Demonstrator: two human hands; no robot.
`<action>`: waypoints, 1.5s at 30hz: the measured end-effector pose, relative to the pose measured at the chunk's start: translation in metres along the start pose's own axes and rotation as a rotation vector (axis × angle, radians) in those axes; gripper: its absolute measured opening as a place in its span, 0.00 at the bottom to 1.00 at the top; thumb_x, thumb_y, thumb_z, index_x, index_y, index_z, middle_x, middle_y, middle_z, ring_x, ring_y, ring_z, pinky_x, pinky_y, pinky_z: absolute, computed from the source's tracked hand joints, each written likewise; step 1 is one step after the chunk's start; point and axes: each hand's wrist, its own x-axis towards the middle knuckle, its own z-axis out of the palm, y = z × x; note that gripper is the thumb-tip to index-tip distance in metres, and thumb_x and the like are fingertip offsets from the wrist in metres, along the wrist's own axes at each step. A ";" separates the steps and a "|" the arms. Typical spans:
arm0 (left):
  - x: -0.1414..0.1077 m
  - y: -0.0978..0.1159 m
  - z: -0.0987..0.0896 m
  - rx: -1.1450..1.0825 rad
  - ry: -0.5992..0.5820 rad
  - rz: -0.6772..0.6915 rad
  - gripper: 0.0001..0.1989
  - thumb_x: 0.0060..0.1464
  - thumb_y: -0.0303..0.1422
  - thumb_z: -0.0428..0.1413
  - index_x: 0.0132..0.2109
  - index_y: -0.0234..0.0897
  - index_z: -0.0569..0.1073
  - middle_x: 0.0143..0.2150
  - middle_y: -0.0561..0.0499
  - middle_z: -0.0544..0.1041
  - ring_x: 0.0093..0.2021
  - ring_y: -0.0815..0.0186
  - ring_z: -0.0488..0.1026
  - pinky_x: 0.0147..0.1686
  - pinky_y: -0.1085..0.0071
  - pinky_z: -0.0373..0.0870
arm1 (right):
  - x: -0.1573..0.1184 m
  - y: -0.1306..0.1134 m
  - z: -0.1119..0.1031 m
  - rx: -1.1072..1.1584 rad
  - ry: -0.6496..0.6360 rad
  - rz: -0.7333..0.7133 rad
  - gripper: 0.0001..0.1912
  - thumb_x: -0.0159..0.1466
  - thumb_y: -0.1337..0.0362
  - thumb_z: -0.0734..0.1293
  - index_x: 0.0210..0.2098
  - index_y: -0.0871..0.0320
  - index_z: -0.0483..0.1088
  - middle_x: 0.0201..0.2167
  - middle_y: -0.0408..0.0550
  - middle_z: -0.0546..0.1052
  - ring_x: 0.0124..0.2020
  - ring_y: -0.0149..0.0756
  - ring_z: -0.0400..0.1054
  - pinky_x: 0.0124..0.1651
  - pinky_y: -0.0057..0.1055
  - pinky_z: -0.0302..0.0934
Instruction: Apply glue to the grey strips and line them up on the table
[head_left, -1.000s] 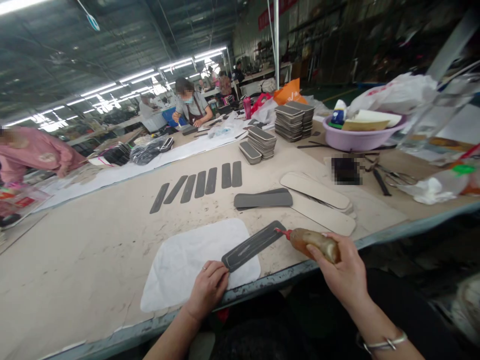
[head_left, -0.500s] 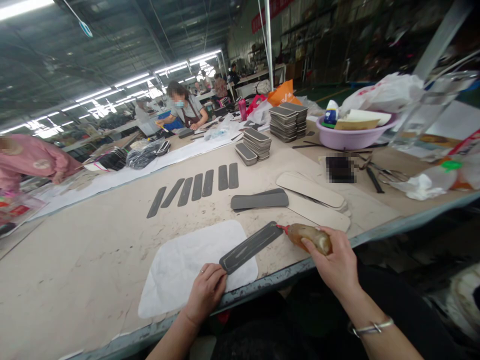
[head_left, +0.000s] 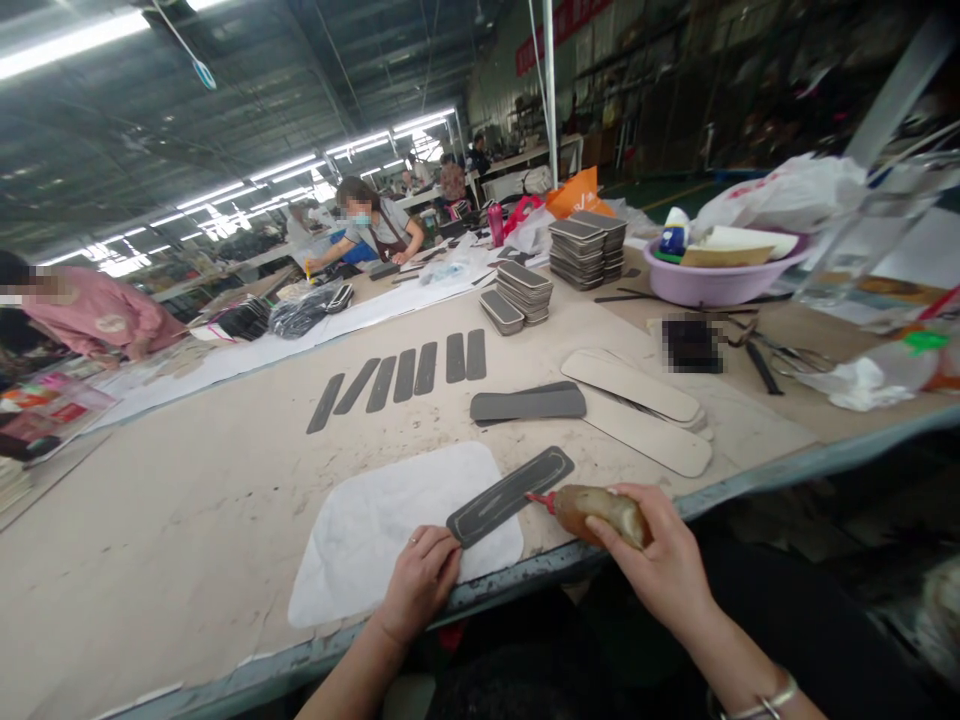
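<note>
My left hand [head_left: 422, 580] is closed with its fingertips on the near left end of a dark grey rounded strip [head_left: 510, 497]. The strip lies slantwise, partly over a white sheet [head_left: 360, 545] at the table's front edge. A pale line of glue runs along the strip's border. In my right hand [head_left: 664, 560], fingers wrapped round it, is an amber glue bottle [head_left: 596, 512] lying almost level. Its red nozzle points left at the strip's near long edge, around the middle; whether the tip touches, I cannot tell.
Several dark strips [head_left: 405, 375] lie in a row beyond the sheet. Grey pieces [head_left: 529, 402] and pale beige pieces [head_left: 645, 440] lie to the right. Behind them are stacked pieces [head_left: 525, 290], a purple basin [head_left: 705, 285] and scissors [head_left: 795, 355]. Co-workers [head_left: 382, 235] work across the table.
The bottle has moved left and nearer me, from the strip's far right end to its near long edge. A glue line now shows round that far end. My left hand stays on the strip.
</note>
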 end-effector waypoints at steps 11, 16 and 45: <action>-0.002 -0.003 0.001 0.013 -0.014 -0.005 0.06 0.56 0.25 0.51 0.40 0.37 0.71 0.37 0.47 0.73 0.39 0.64 0.70 0.43 0.64 0.71 | 0.010 0.011 0.002 -0.081 0.154 -0.014 0.17 0.58 0.54 0.68 0.42 0.55 0.66 0.37 0.49 0.70 0.39 0.42 0.65 0.43 0.41 0.63; -0.003 -0.002 0.001 0.021 0.004 -0.005 0.07 0.55 0.25 0.51 0.40 0.37 0.72 0.36 0.47 0.73 0.38 0.65 0.71 0.42 0.65 0.72 | 0.016 0.022 -0.011 0.039 0.274 0.184 0.21 0.54 0.52 0.70 0.43 0.55 0.66 0.40 0.48 0.71 0.41 0.42 0.66 0.46 0.41 0.61; 0.415 0.020 -0.078 0.385 0.253 -0.209 0.11 0.49 0.31 0.50 0.32 0.35 0.77 0.35 0.48 0.78 0.39 0.62 0.72 0.42 0.70 0.65 | 0.021 0.007 -0.045 1.333 0.385 0.997 0.33 0.40 0.57 0.78 0.45 0.52 0.69 0.36 0.43 0.77 0.34 0.38 0.72 0.33 0.27 0.68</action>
